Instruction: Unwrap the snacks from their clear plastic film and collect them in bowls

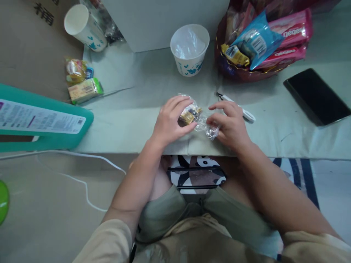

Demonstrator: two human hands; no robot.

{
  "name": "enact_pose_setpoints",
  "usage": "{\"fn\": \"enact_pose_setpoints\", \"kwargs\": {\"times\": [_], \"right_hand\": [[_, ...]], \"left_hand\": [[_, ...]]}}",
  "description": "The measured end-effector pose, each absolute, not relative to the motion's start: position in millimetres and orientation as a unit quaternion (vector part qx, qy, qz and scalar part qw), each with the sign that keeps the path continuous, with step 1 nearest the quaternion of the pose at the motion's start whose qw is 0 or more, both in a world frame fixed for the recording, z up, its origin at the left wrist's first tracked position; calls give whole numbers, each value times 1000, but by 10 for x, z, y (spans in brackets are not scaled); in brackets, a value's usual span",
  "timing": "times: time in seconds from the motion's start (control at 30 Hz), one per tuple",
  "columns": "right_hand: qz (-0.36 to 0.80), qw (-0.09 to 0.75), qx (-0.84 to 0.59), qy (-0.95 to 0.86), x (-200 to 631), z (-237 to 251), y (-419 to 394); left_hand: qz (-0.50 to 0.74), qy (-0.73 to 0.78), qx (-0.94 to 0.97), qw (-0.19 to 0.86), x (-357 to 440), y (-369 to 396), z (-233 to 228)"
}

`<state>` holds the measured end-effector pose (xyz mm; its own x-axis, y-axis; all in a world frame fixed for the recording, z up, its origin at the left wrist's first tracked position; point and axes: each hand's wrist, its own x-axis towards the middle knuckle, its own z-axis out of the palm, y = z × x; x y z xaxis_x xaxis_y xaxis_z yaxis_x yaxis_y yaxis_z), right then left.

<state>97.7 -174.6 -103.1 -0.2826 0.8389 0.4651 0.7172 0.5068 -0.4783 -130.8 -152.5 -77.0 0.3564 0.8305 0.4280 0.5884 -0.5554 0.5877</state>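
Both hands meet over a small clear packet [195,116] that lies on the counter [131,120] near its front edge. The left hand [171,122] curls over the packet's left part, fingers bent down across the top and the thumb tucked against its side, a closed grip on the wrapper. The right hand [230,124] pinches the packet's crinkled right end between thumb and forefinger, the other fingers lifted and slightly spread. Inside the wrapper a yellowish-brown piece shows, but what it is cannot be made out; the left fingers hide a good part of it.

Just behind the right hand lies a white pen [241,109], its middle hidden by the fingers. Further back stands a paper cup [189,51] lined with clear film, and to its right a dark red bag [241,69] full of snack packs, cut off by the top edge. A black phone [316,95] lies flat at the right. At the left a second cup [83,27] lies tipped, two small snacks [80,82] sit near it, and a teal box [41,122] runs out of the frame. A white cable [82,171] trails below the counter edge.
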Motion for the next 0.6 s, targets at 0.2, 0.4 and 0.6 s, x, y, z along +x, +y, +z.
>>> {"fn": "enact_pose_setpoints", "kwargs": {"times": [0.2, 0.4, 0.6], "right_hand": [[98, 345, -500, -788, 1094, -1044, -1706], [105, 359, -530, -761, 1144, -1068, -1706], [122, 361, -532, -756, 1139, -1068, -1699]], "left_hand": [[377, 491, 728, 294, -1494, -1368, -833], [448, 538, 637, 322, -1558, -1365, -844], [394, 495, 686, 358, -1544, -1397, -776]]}}
